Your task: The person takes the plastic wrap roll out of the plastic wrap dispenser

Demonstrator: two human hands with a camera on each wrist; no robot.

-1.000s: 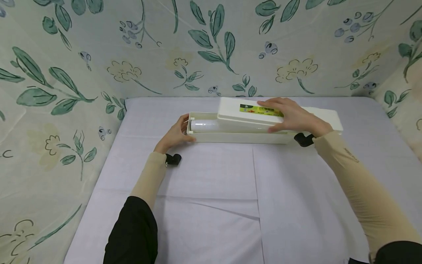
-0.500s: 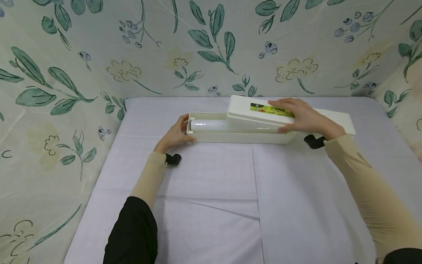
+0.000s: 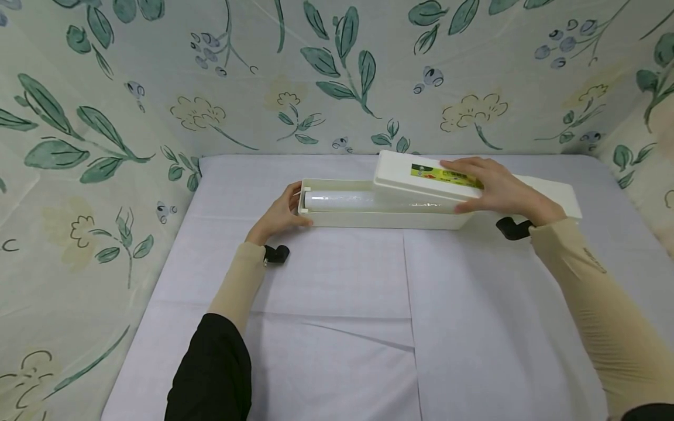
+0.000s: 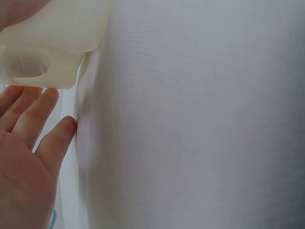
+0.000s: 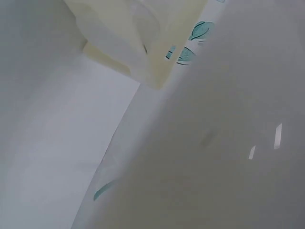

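As the left hand (image 3: 279,216), fingers spread, grips a long cream plastic box (image 3: 384,220), the right hand (image 3: 500,192) clamps its oblong white lid (image 3: 429,183).

The head view looks forward and down at the box (image 3: 379,220) on the worktop (image 3: 337,351). Very near, the left wrist view faces along the left hand (image 4: 28,162) to one box end; the right wrist view, also near, catches the other. All three share the box.

The lid (image 3: 416,184) hides the right part of the roll (image 3: 339,200) from me. I can't read the label (image 3: 434,173), partly under the right hand (image 3: 500,190); the left wrist view crops the left hand (image 4: 26,164) and box (image 3: 384,220).
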